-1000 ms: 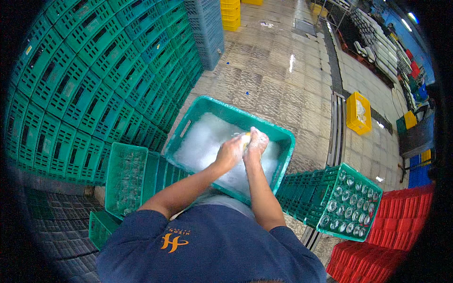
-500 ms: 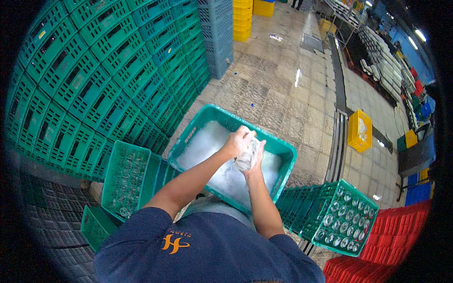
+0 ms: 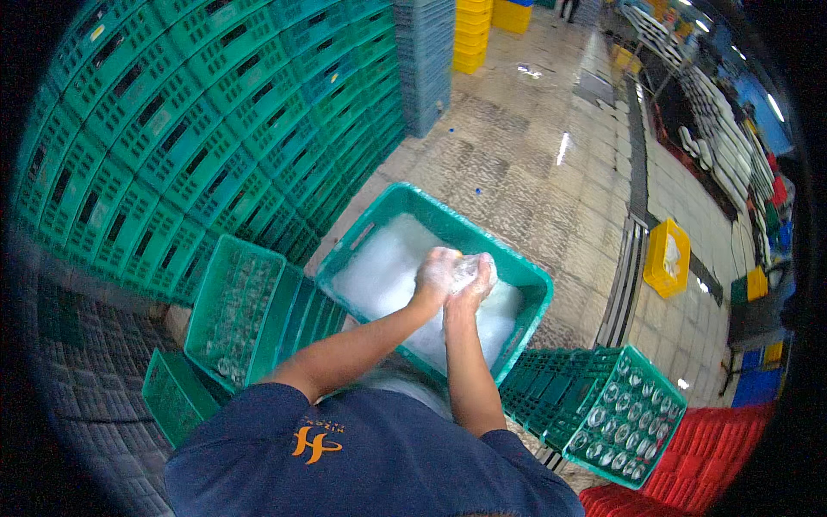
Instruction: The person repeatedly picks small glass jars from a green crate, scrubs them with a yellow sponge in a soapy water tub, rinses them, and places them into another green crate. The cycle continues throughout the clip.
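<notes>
Above a green plastic tub (image 3: 413, 191) of white suds (image 3: 379, 263), my two hands meet around a foam-covered clear glass (image 3: 466, 269). My left hand (image 3: 437, 274) is closed on it from the left, the fingers curled over its near and upper side. A small yellowish patch shows by those fingertips, too small to name. My right hand (image 3: 476, 284) grips the glass from the right, thumb and fingers wrapped about it. Foam and fingers hide much of the glass, and suds cling to both hands.
Stacked green crates (image 3: 215, 129) rise on the left. A green crate of glassware (image 3: 234, 310) stands left of the tub; another crate with rows of glasses (image 3: 624, 418) tops a stack at right, beside red crates (image 3: 715, 448). A yellow crate (image 3: 668, 258) rests on the tiled floor.
My hands have drawn closer together around the glass, which has turned and is more covered by my fingers. The whole view has shifted slightly.
</notes>
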### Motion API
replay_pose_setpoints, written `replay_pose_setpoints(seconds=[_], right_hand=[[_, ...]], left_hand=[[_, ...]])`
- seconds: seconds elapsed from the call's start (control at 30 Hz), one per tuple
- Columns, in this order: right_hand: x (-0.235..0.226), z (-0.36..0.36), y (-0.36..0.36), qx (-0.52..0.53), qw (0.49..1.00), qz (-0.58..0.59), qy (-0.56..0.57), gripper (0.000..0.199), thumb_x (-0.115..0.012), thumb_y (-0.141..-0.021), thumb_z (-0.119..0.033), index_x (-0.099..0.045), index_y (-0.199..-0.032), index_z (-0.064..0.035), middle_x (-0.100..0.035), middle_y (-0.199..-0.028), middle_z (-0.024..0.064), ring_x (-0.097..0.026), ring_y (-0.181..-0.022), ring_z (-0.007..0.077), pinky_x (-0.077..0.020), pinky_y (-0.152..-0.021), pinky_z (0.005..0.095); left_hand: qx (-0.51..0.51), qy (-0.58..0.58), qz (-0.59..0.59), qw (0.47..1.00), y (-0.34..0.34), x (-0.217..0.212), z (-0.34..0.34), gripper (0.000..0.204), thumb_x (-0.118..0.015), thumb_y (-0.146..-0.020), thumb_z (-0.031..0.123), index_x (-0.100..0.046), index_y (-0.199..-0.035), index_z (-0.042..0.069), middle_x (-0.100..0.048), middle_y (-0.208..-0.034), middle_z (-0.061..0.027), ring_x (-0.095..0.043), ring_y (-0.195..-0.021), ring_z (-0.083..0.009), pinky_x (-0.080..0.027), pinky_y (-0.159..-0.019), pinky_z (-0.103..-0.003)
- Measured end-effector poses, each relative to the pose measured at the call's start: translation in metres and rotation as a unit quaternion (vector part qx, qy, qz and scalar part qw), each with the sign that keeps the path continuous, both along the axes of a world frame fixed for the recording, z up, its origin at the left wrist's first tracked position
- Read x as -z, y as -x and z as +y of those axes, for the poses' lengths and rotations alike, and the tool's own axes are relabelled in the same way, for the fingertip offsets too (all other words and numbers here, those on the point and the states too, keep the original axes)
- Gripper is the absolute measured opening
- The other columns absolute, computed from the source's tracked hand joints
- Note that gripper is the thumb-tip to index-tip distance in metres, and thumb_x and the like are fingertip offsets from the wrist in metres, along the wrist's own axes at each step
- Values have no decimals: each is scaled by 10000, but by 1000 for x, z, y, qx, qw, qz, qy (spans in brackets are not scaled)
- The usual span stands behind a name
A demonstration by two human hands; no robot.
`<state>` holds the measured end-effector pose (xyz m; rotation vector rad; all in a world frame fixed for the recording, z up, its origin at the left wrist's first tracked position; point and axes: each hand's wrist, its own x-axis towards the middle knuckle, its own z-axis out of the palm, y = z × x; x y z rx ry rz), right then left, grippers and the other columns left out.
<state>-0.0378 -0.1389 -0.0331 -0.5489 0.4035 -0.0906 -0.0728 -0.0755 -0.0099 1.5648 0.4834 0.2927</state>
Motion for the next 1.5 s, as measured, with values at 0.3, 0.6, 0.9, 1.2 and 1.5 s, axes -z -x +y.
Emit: replay_pose_setpoints(seconds=[0.3,0.6,0.9,1.2,1.5], right_hand=[[-20,58,87,-216,935,-128,252,342,-680,-969,-235,-535,-1202,-30,-615,-1127,145,-635,-959,267,-574,-806,444],[-3,92,153,-381,829,-135,385,461,-659,-1009,-332,-518,-1342,-47,-621,-1168,132,-683,-907,246,-585,-690,321],[72,76,151,-273,793,-106,535,381,-719,-973,-290,-584,-1211,-24,-639,-1087,108,-620,-799,215,-533,-628,315],[82,75,141,-258,728,-108,626,386,-685,-996,-207,-581,-1270,43,-656,-1126,152,-664,-848,236,-589,-739,361],[44,57,173,-219,796,-66,561,333,-697,-984,-230,-599,-1225,-21,-658,-1029,107,-676,-788,231,-587,-709,326]], left_hand=[[91,396,-53,912,124,-14,96,519,-817,-831,99,-584,-1294,102,-683,-961,-41,-656,-784,-166,-557,-584,-305],[-153,259,-112,947,368,-21,298,461,-786,-844,119,-624,-1275,144,-662,-988,-19,-614,-734,-126,-473,-520,-254],[-346,-205,261,877,627,4,471,349,-835,-757,228,-706,-1070,142,-716,-916,-104,-677,-696,-251,-536,-571,-393],[-54,-413,436,798,605,44,515,245,-631,-872,260,-681,-1071,127,-620,-1121,-231,-678,-949,-457,-557,-799,-576],[-146,-487,401,762,627,96,547,216,-578,-956,269,-704,-1046,119,-718,-965,-146,-674,-959,-366,-518,-774,-594]])
